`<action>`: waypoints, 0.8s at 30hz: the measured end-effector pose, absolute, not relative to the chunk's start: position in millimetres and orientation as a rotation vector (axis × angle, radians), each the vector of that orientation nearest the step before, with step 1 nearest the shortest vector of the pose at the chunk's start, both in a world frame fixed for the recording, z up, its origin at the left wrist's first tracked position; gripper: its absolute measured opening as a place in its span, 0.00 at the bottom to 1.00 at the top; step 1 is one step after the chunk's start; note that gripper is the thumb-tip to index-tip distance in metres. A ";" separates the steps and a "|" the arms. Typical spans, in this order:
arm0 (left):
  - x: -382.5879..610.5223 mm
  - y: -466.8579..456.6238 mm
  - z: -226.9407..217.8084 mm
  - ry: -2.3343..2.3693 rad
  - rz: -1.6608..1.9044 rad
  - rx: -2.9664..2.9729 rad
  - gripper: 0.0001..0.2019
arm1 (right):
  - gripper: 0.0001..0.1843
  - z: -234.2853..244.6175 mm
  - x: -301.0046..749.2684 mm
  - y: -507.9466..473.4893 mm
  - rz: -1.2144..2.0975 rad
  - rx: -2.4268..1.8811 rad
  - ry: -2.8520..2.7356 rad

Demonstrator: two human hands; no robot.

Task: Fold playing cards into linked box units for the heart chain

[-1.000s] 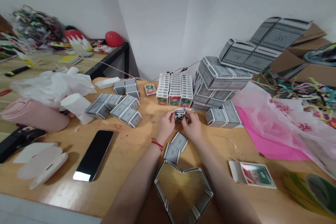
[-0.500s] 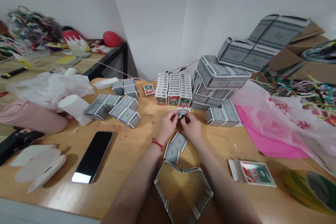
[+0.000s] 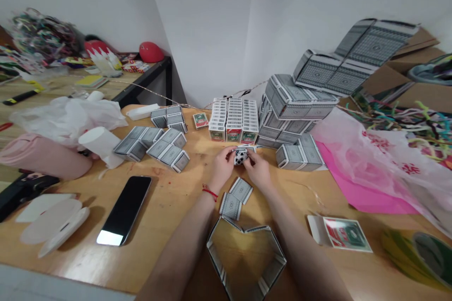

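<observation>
Between my two hands is a playing card (image 3: 241,156), its face with black spade pips turned toward me. My left hand (image 3: 225,162) pinches its left edge, and my right hand (image 3: 257,165) grips the right edge. Behind the fingers, part of another white-edged card lies on the table. Nearer me, two patterned card pieces (image 3: 236,197) lie touching, backs up. Between my forearms stands a heart-shaped frame (image 3: 278,240) made of folded cards.
Stacked card boxes (image 3: 233,120) stand ahead, beside a tower of folded-card blocks (image 3: 300,96). More folded blocks (image 3: 168,150) lie left, above a phone (image 3: 125,209). An opened card box (image 3: 348,233) and yellow tape roll (image 3: 416,256) lie right, below pink plastic (image 3: 384,150).
The card between my hands has tilted so that its spade face shows more plainly. Both hands have stayed at nearly the same spot.
</observation>
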State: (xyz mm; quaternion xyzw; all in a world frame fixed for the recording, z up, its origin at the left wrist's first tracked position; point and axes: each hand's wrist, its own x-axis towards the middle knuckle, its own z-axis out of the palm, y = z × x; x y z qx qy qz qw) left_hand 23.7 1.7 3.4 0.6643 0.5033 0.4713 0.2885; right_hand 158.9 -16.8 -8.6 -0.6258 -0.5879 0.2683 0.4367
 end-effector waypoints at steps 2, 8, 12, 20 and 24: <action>22.7 3.3 3.2 1.345 1.282 1.719 0.10 | 0.20 -10.2 160.9 -14.2 0.741 -1.501 -1.387; 22.2 11.2 2.2 1.257 1.396 1.394 0.11 | 0.12 -6.7 161.6 -10.3 1.324 -1.065 -0.904; 25.4 11.9 4.3 1.206 1.387 1.274 0.11 | 0.14 6.5 156.5 -17.9 1.697 -0.784 -0.768; 35.3 5.0 7.6 1.049 1.313 1.274 0.12 | 0.13 11.6 160.2 -20.7 1.778 -0.697 -0.743; 35.8 4.3 4.2 1.014 1.255 1.334 0.16 | 0.12 8.3 165.0 -17.3 1.747 -0.762 -0.710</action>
